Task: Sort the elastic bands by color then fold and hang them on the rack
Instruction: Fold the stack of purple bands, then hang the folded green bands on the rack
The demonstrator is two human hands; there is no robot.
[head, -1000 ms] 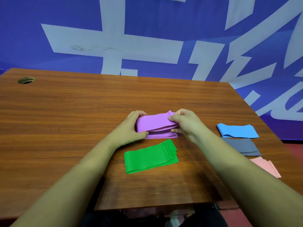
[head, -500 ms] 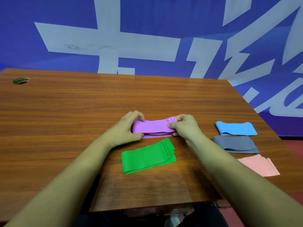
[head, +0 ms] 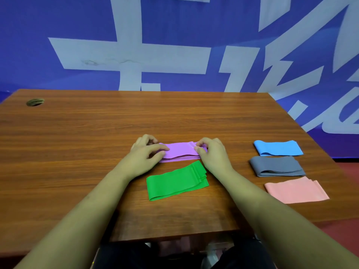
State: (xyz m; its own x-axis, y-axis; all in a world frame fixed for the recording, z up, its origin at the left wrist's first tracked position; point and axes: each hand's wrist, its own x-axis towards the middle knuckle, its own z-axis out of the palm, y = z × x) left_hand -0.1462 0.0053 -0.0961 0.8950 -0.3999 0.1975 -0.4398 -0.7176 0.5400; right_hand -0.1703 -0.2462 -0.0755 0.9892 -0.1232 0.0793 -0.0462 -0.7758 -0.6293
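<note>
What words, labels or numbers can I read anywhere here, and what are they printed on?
Blue wall: huge white characters, cut off by the frame edges; none can be read whole.
Purple band, green band, blue band, grey band, pink band: no print visible.
Wooden table: no label or number visible.

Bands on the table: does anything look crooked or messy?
Only the green band lies askew, slanted with its right-end layers fanned out. The blue band and grey band lie straighter. Nothing looks torn.
</note>
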